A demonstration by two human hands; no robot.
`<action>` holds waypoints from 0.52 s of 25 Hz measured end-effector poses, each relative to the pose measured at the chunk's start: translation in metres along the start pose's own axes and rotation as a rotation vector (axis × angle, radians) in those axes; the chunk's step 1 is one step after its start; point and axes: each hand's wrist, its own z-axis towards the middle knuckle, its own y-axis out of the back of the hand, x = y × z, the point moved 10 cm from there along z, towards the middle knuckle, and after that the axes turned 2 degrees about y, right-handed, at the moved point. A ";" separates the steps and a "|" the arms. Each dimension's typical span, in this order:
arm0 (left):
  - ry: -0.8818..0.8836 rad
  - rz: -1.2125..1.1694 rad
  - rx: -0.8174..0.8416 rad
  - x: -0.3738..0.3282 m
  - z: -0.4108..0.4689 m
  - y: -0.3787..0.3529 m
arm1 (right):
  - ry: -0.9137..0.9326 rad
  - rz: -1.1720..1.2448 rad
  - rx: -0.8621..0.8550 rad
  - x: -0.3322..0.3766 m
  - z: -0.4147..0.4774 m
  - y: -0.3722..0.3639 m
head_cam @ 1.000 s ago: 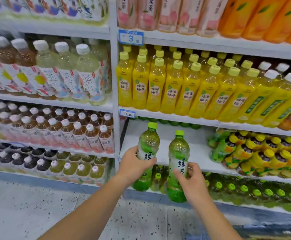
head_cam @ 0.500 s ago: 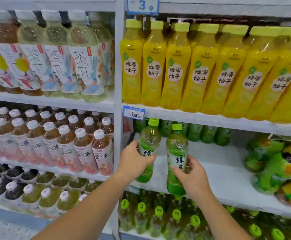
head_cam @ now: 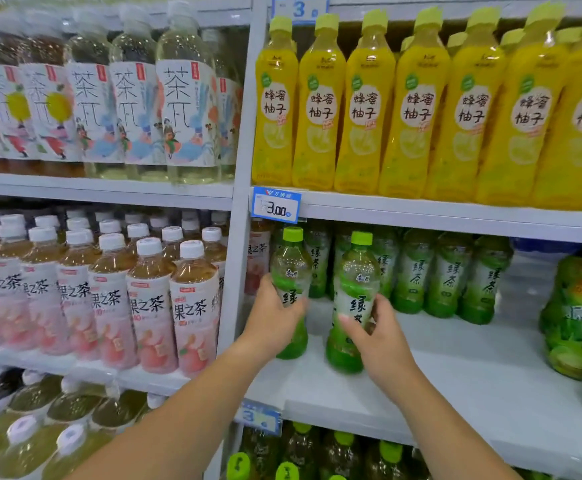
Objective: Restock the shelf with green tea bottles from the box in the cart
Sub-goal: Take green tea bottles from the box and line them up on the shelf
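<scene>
Green tea bottles fill both hands, held upright over the front of the white shelf (head_cam: 456,386), one in each. Going from the left: the peach tea bottles (head_cam: 151,299) with white caps stand in the neighbouring bay, past the white upright post (head_cam: 239,237). Next, the left forearm reaches up from the lower left, wrist straight, and the left hand (head_cam: 275,323) wraps the left green tea bottle (head_cam: 291,271) at its label, thumb on the near face and fingers curled behind it. Its base is at or just above the shelf surface; contact cannot be made out. Just beside it, the right green tea bottle (head_cam: 355,282) is gripped by the right hand (head_cam: 379,337), whose forearm comes in from the lower right; the thumb crosses the label's front, the fingers close round the right side, and the base sits low near the shelf. The two bottles are close but apart. Behind them a row of shelved green tea bottles (head_cam: 449,275) stands at the back. Further right lie shrink-wrapped packs (head_cam: 577,323). Above, yellow honey citron bottles (head_cam: 417,109) line the upper shelf, with a price tag (head_cam: 275,205) on its edge.
</scene>
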 end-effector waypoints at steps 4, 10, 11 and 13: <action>0.015 0.057 0.050 0.014 -0.007 0.000 | 0.073 -0.033 0.036 0.004 0.000 -0.004; 0.076 0.285 -0.022 0.038 -0.011 -0.001 | 0.045 -0.156 0.059 -0.018 0.001 -0.001; 0.089 0.277 -0.042 0.036 -0.006 0.001 | 0.043 -0.162 0.049 -0.019 0.008 -0.003; 0.128 0.237 -0.118 0.036 0.004 0.008 | 0.033 -0.166 0.010 -0.021 0.022 -0.009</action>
